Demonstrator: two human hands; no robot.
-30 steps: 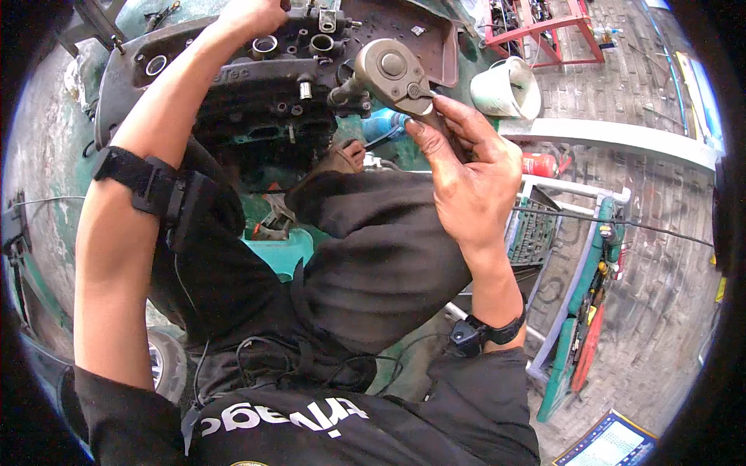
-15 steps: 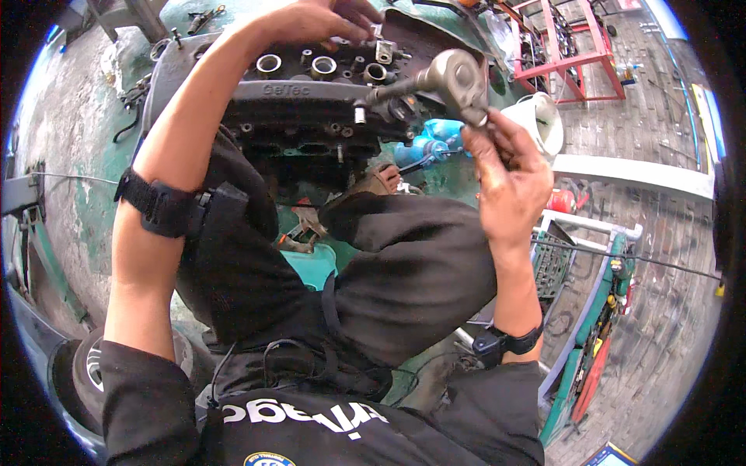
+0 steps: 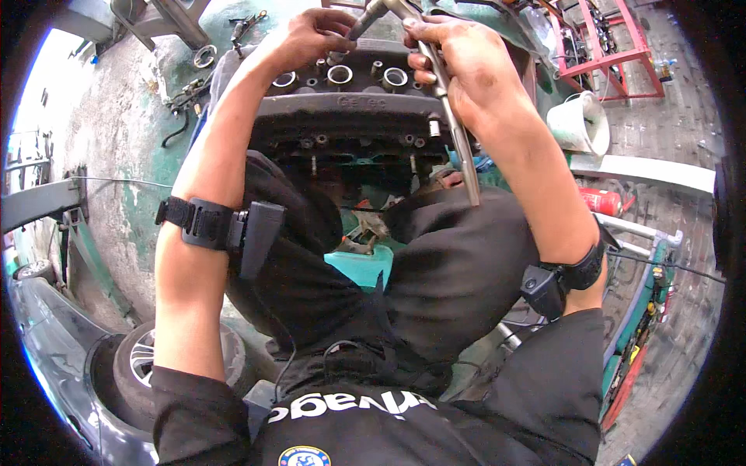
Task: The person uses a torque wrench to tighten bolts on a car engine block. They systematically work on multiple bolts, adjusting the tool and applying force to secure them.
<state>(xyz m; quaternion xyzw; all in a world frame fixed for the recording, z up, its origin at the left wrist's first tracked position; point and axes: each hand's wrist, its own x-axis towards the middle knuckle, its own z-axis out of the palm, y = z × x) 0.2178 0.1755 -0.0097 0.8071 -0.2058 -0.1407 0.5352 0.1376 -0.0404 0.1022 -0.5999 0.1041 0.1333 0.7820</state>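
Note:
A dark engine cylinder head (image 3: 326, 105) with a row of round openings stands in front of my knees. My right hand (image 3: 470, 66) is closed around the upper part of a long metal ratchet wrench (image 3: 460, 144), whose handle slants down toward my right knee. From the ratchet's head, at the top edge of the picture, an extension bar (image 3: 365, 22) angles down and left to the top of the engine. The fingers of my left hand (image 3: 315, 35) are closed about the bar's lower end, by the round openings. Just what the bar's tip sits on is hard to make out.
A teal container (image 3: 361, 268) is between my legs. To the right are a white bucket (image 3: 571, 124), a red cylinder (image 3: 602, 202) and a red metal frame (image 3: 610, 78). A car wheel (image 3: 144, 361) stands at lower left, and a loose metal ring (image 3: 204, 56) lies on the floor.
My right hand has brought the ratchet wrench from the right to over the engine, its handle now hanging down. My left hand has come to the bar's lower end. The view has shifted slightly.

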